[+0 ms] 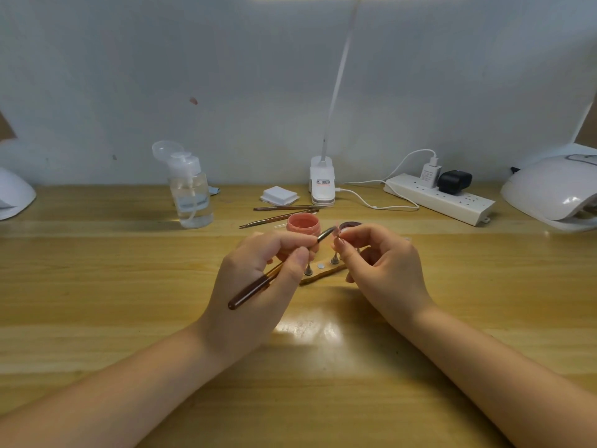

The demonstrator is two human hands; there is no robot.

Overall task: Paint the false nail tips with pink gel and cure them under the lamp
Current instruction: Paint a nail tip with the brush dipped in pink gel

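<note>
At frame centre, a slim glossy brown brush [258, 284] is gripped by the left hand [258, 279]; a small translucent nail tip [337, 233] is pinched by the right hand [384, 270], above the wooden holder [323, 274].

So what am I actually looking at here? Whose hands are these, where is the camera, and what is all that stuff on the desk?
No machine here: a person wears a camera on the head, looking down at their own hands over a pale wooden desk. The left hand grips a thin dark-brown brush, its tip meeting a small pink nail tip pinched by the right hand. Below stands a little wooden holder with metal pegs. Behind it sits an open pink gel pot, two spare brushes, a clear pump bottle, a white clip-on lamp, a white power strip and a white domed curing lamp.
</note>
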